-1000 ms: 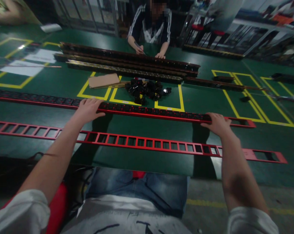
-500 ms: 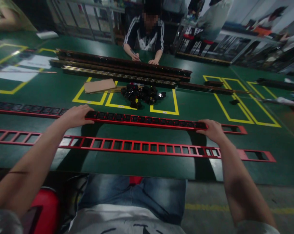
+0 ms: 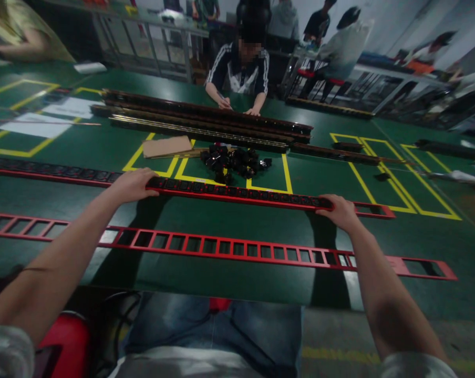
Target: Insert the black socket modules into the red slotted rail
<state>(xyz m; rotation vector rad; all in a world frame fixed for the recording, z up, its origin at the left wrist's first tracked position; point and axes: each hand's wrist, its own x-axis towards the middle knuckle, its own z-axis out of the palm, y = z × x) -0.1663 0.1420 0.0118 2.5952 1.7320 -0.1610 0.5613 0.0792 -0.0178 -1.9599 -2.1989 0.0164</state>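
A long red strip (image 3: 237, 198) filled with a row of black square inserts runs across in front of me. My left hand (image 3: 134, 185) is closed around it left of the middle, thumb on the near side. Toward its right end my right hand (image 3: 339, 210) grips the same strip. The right tip of the strip shows an unfilled slot. Nearer to me lies a second long red frame (image 3: 229, 247) with a ladder of open slots, flat on the green table (image 3: 237, 286). My forearms pass over this frame and hide parts of it.
Beyond the strip lie a pile of black parts (image 3: 235, 161), a brown cardboard piece (image 3: 167, 147) and several long dark bars (image 3: 198, 118). White papers (image 3: 36, 125) rest at left. Across the table a person (image 3: 239, 68) holds a pen. Yellow taped outlines mark the tabletop.
The held strip sits slightly farther from the slotted frame, and both hands still grip it. The view has tilted up a little, so the table's contents appear lower.
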